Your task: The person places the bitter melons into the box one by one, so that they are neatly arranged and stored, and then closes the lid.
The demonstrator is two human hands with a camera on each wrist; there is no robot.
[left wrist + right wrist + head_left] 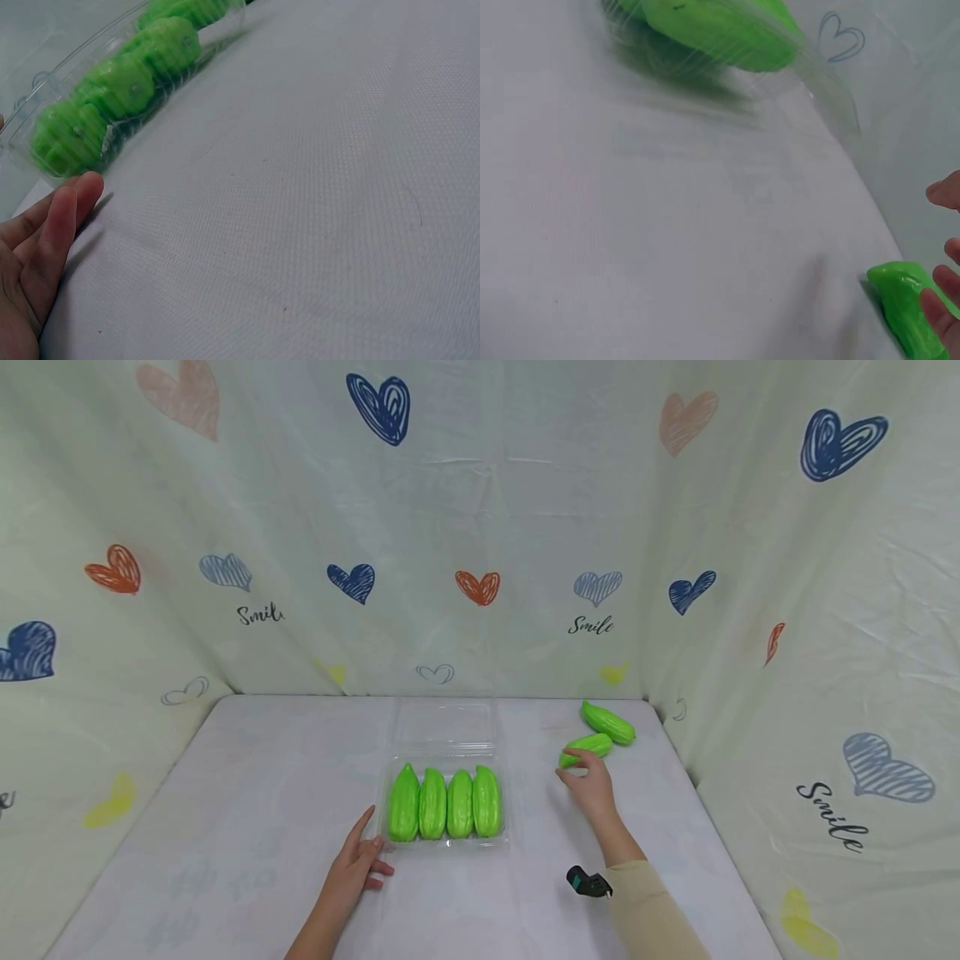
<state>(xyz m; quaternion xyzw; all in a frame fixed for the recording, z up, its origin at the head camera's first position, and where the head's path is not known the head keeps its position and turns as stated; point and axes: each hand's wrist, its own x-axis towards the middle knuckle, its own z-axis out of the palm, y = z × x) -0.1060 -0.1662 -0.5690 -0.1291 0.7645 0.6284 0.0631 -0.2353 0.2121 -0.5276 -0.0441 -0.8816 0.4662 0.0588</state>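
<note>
In the head view, a clear plastic clamshell box (445, 725) lies with its lid folded back. Several ribbed green toy vegetables (433, 806) sit side by side in its tray. My left hand (356, 860) is at the tray's front left corner, fingers extended; the left wrist view shows fingertips (91, 184) at or very close to the box wall. To the right, my right hand (594, 785) reaches over a loose green toy vegetable (597, 743), partly covering it. Thumb and fingers stand apart in the right wrist view, with no grip visible. A second loose green vegetable (609, 724) touches or nearly touches the first, farther back.
A white cloth covers the table (247, 793). Behind it and along both sides hangs a pale curtain (480, 510) printed with hearts and the word Smile. A small dark device (587, 882) is worn at the right wrist, by the beige sleeve (648, 906).
</note>
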